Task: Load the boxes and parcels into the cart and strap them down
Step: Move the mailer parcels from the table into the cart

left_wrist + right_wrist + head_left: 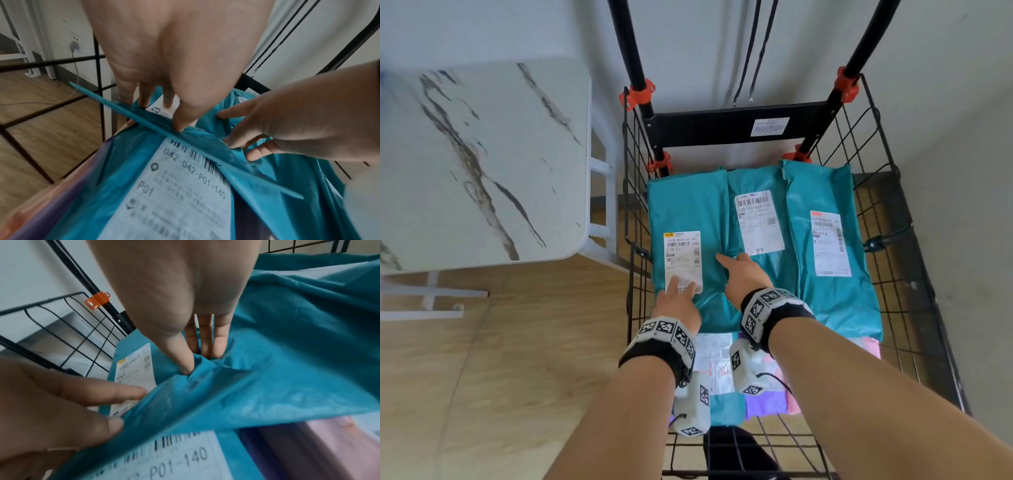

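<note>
The black wire cart [876, 192] holds three teal parcels on top: left [688, 205], middle [753, 181] and right [835, 291]. Both hands are at the near edge of the left one, which is lifted. My left hand [678, 298] has its fingers on the white label and its thumb on the raised edge [205, 146]. My right hand [743, 277] pinches a fold of the same edge [205, 386] between thumb and straight fingers. Beneath lies another teal parcel with a barcode label [174, 203]. Black straps [753, 51] hang from the handle against the wall.
A marble-topped table [482, 154] on white legs stands left of the cart. Pink [866, 346] and purple [763, 404] parcels lie under the teal ones at the near end. Wooden floor lies to the left, and a grey wall rises behind.
</note>
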`<state>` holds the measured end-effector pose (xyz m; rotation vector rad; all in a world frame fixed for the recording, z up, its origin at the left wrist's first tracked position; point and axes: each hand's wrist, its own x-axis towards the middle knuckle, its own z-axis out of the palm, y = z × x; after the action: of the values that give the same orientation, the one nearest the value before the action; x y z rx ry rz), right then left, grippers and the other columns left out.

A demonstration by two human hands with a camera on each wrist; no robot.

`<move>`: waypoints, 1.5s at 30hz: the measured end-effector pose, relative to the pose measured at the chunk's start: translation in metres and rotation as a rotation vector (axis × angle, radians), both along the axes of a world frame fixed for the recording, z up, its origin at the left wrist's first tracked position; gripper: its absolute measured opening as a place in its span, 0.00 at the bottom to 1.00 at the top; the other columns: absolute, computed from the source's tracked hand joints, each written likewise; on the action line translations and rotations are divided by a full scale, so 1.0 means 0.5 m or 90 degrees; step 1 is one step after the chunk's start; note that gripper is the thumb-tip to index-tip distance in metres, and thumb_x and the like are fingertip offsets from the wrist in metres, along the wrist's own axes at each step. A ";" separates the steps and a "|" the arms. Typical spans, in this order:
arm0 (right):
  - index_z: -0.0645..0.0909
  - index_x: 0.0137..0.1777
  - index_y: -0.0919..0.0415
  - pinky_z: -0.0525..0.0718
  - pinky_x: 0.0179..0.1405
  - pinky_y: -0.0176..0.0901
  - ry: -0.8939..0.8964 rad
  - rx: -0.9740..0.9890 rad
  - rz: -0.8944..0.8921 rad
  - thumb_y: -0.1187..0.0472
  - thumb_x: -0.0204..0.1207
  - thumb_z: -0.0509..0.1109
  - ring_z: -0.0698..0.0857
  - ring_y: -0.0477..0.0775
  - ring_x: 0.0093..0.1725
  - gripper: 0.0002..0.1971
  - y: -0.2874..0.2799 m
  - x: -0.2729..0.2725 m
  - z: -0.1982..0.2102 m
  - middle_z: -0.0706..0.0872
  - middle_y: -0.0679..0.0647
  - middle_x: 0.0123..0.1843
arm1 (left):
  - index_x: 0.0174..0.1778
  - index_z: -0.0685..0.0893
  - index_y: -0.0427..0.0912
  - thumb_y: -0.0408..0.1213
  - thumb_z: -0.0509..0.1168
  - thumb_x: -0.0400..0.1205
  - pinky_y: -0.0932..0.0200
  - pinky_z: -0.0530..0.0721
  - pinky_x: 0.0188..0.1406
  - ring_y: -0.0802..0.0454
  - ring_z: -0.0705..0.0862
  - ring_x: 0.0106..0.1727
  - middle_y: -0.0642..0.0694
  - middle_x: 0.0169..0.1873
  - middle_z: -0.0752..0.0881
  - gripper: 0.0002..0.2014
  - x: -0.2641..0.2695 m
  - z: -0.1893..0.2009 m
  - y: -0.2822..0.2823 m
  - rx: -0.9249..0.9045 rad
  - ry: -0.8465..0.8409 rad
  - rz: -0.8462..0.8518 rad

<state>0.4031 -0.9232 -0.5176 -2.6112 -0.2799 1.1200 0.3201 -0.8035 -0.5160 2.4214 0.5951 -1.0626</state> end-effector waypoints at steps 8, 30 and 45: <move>0.54 0.83 0.35 0.85 0.52 0.50 0.026 -0.009 0.020 0.75 0.74 0.58 0.80 0.57 0.64 0.44 -0.006 -0.007 -0.019 0.70 0.54 0.77 | 0.83 0.54 0.58 0.23 0.57 0.81 0.44 0.65 0.79 0.40 0.51 0.84 0.50 0.83 0.38 0.38 -0.018 -0.021 -0.011 0.021 0.000 -0.004; 0.69 0.78 0.50 0.85 0.49 0.47 -0.052 -0.028 -0.062 0.71 0.77 0.62 0.85 0.59 0.57 0.30 -0.020 -0.070 0.171 0.69 0.58 0.77 | 0.80 0.68 0.49 0.26 0.55 0.81 0.52 0.69 0.77 0.50 0.64 0.81 0.49 0.82 0.63 0.29 -0.050 0.214 0.042 -0.037 -0.311 0.010; 0.78 0.71 0.58 0.80 0.64 0.48 -0.240 0.033 -0.094 0.62 0.79 0.63 0.81 0.59 0.65 0.20 0.232 -0.242 0.416 0.80 0.57 0.70 | 0.81 0.65 0.51 0.41 0.54 0.86 0.52 0.66 0.78 0.44 0.65 0.80 0.46 0.82 0.61 0.24 -0.264 0.395 0.348 0.061 -0.401 -0.030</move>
<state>0.2821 -0.8071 -0.3094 -2.7305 -0.1851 0.5609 0.1879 -0.6298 -0.3184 2.6617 0.3745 -0.2451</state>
